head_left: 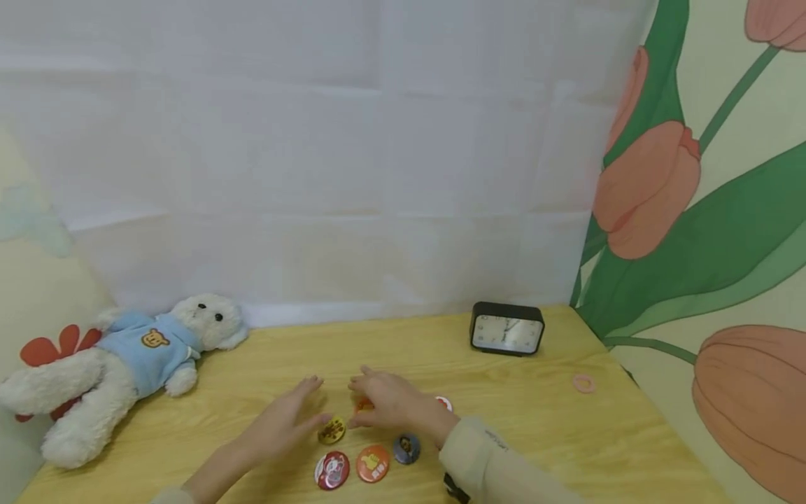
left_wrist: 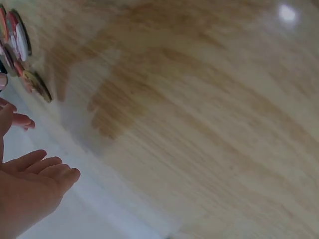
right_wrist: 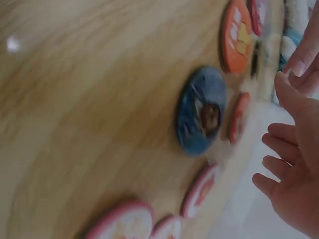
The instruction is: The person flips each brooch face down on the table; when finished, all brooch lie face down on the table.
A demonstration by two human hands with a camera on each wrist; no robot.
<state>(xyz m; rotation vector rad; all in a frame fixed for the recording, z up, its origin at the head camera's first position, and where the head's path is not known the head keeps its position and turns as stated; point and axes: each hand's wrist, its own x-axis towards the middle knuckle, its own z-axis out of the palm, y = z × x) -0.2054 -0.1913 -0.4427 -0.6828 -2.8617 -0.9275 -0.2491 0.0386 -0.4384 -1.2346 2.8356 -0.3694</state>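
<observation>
Several round button badges lie on the wooden table. In the head view these include a yellow badge (head_left: 331, 430), a red badge (head_left: 331, 470), an orange badge (head_left: 373, 463) and a blue badge (head_left: 406, 448). My left hand (head_left: 280, 425) hovers left of the yellow badge, fingers extended and thumb near its edge. Opposite it, my right hand (head_left: 399, 404) spreads over the group, partly hiding an orange-red badge (head_left: 364, 405) and a white badge (head_left: 444, 402). The right wrist view shows the blue badge (right_wrist: 202, 110) beside the extended fingers of the right hand (right_wrist: 294, 169). Neither hand holds anything.
A black-framed clock (head_left: 506, 329) stands at the back right, with a pink ring (head_left: 583, 383) in front of it. On the left lies a white teddy bear (head_left: 151, 350) in a blue top, a red flower-shaped thing (head_left: 59, 346) behind it. A white cloth (head_left: 327, 154) hangs behind the table.
</observation>
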